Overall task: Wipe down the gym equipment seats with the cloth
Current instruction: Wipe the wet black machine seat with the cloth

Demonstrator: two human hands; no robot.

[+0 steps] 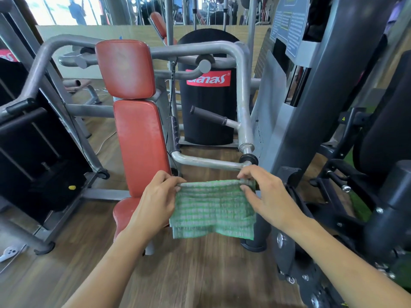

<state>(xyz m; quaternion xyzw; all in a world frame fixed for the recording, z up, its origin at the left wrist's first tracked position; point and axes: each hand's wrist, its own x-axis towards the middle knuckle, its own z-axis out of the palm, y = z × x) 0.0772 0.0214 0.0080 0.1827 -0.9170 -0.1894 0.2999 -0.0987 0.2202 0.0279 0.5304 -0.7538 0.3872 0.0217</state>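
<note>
A green and white checked cloth (214, 210) hangs folded in the air in front of me. My left hand (155, 202) pinches its top left corner and my right hand (266, 194) pinches its top right corner. Behind the left hand stands a gym machine with a red padded backrest (141, 147) and a red headrest pad (125, 68) above it. Its red seat (123, 213) shows low down, partly hidden by my left forearm. The cloth does not touch any pad.
A grey tubular press arm (243, 101) with black grips curves round the right of the seat. A black weight-stack shroud (208, 107) stands behind. Dark machine frames crowd both sides (333, 107). The floor (200, 274) is wood.
</note>
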